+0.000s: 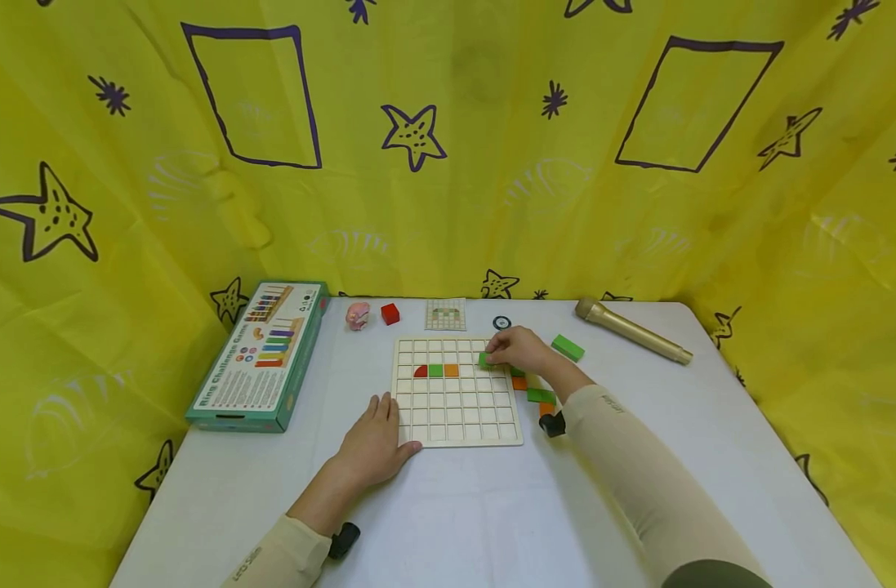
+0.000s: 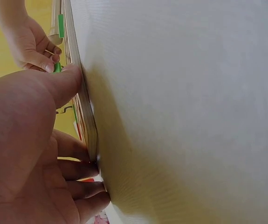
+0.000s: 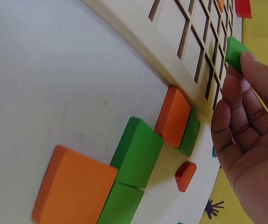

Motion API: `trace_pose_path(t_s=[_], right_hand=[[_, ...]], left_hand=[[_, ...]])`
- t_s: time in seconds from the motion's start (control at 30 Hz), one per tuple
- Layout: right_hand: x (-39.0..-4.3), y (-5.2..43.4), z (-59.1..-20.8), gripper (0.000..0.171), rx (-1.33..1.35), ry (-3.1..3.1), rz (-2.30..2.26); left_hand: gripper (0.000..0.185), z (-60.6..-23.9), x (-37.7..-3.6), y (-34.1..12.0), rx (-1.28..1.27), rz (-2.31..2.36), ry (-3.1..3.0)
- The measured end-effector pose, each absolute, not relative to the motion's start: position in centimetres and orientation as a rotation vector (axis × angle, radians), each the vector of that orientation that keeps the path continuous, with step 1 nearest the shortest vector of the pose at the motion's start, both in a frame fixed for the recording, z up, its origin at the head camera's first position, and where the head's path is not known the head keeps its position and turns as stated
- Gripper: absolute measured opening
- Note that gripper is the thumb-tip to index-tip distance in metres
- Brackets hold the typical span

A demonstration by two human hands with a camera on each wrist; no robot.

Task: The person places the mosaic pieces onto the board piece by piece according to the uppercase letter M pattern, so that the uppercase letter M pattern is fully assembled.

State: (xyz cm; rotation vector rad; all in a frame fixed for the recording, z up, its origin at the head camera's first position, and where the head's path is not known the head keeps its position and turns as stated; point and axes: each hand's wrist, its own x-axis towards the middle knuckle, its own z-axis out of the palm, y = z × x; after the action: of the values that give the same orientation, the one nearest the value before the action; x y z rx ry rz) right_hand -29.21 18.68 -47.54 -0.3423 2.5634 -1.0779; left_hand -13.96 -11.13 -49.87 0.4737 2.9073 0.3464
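A wooden grid board [image 1: 455, 420] lies flat on the white table [image 1: 492, 523]. In its third row sit a red piece [image 1: 421, 371], a green piece [image 1: 436, 370] and an orange piece [image 1: 451, 370]. My right hand [image 1: 517, 349] pinches a small green block [image 1: 484, 358] [image 3: 236, 52] over the board's right side. My left hand [image 1: 374, 441] [image 2: 36, 154] rests flat against the board's near left edge [image 2: 85, 116], thumb on it. Loose green and orange blocks [image 1: 539, 396] [image 3: 136, 151] lie just right of the board.
A green game box [image 1: 260, 355] lies at the left. At the back are a pink object [image 1: 358, 315], a red cube [image 1: 390, 314], a pattern card [image 1: 445, 314], a small black ring [image 1: 501, 322], a green block [image 1: 568, 347] and a gold microphone [image 1: 631, 330]. Yellow cloth surrounds the table.
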Motion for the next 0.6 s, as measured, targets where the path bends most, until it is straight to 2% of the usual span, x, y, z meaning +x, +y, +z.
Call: trace_pose_path(t_s=[0.6], right_hand=[[-29.3,16.3,-48.2,0.014,-0.348,2.526,-1.047]], left_hand=[[0.088,-49.5,-14.1,-11.0,0.454,0.338,2.894]])
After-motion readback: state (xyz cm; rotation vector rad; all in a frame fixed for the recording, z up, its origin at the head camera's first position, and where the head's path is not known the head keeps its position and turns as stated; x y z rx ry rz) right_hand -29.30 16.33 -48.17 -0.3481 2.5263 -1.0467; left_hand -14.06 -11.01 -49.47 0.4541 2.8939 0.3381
